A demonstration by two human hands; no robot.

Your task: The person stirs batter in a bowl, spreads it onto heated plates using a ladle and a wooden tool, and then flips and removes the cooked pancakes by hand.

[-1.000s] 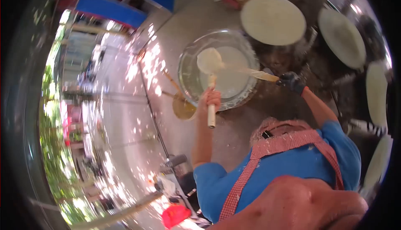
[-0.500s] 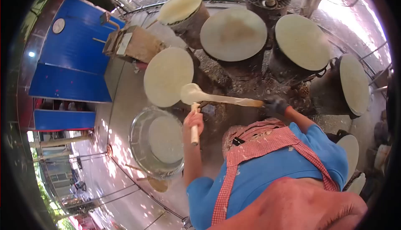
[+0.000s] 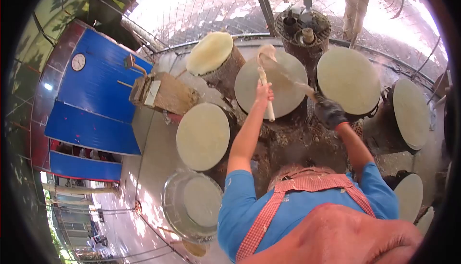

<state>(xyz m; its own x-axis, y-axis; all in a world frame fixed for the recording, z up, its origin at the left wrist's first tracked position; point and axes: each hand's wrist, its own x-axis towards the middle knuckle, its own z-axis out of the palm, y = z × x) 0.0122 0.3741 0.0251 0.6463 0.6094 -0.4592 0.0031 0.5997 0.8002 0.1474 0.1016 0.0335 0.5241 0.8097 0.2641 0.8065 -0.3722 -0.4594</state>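
My left hand (image 3: 264, 93), bare, is wrapped round a pale wooden stick (image 3: 270, 110) above the middle round griddle (image 3: 247, 89). The stick's upper end meets the bowl of a long-handled ladle (image 3: 266, 54) over the griddle's far part; whether they touch is unclear. In a dark glove, my right hand (image 3: 330, 113) grips the ladle's handle near the griddle's right edge. The ladle's handle is blurred where it crosses the griddle. A brownish patch shows on the griddle's pale surface.
More round tops on drum-like stoves stand around: back left (image 3: 210, 55), left (image 3: 202, 137), right (image 3: 348, 81) and far right (image 3: 410, 115). A large clear basin (image 3: 170, 199) of pale liquid sits at lower left. A wooden box (image 3: 173, 95) and blue panels (image 3: 96, 86) are beyond.
Both hands have moved forward, carrying the stick and the ladle from beside the left griddle to over the middle griddle. The camera view has shifted, bringing more of the background in.
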